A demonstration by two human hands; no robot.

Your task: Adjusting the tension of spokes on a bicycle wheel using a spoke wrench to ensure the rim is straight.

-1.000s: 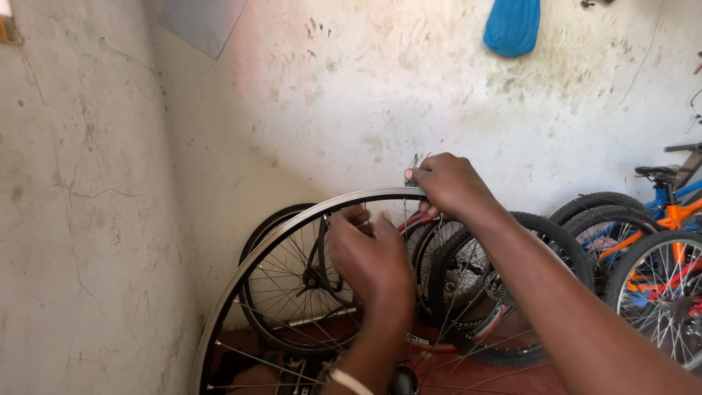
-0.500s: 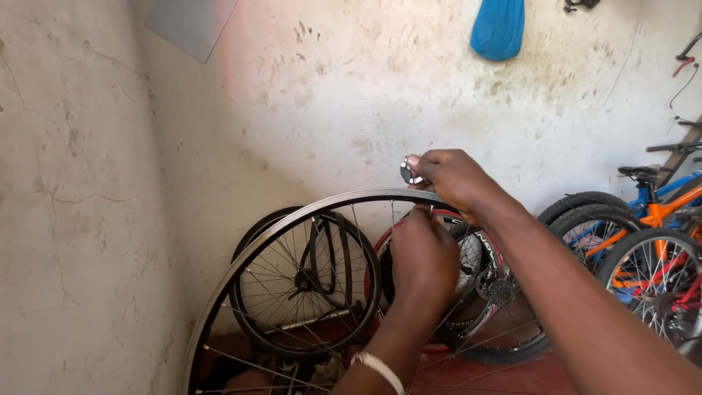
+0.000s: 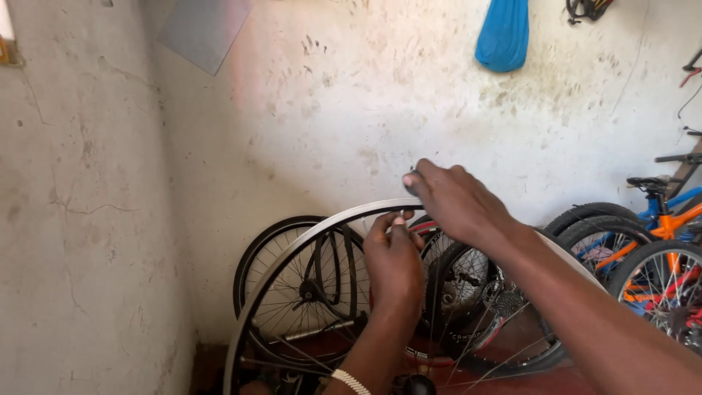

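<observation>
A bare silver bicycle wheel rim (image 3: 292, 252) with thin spokes stands upright in front of me. My left hand (image 3: 393, 265) reaches up inside the rim, its fingertips pinching a spoke end just under the top of the rim. My right hand (image 3: 457, 201) is above the rim's top, fingers closed on a small dark tool (image 3: 411, 180) held at the rim's outer edge. Both hands meet at the same spot on the rim.
Several black-tyred wheels (image 3: 307, 292) lean against the stained white wall behind the rim. An orange and blue bicycle (image 3: 658, 227) stands at the right. A blue bag (image 3: 503, 35) hangs on the wall above. A wall corner closes the left side.
My view has shifted slightly. My left hand has risen from the spokes to the underside of the rim top; my right hand stays at the rim with the tool.
</observation>
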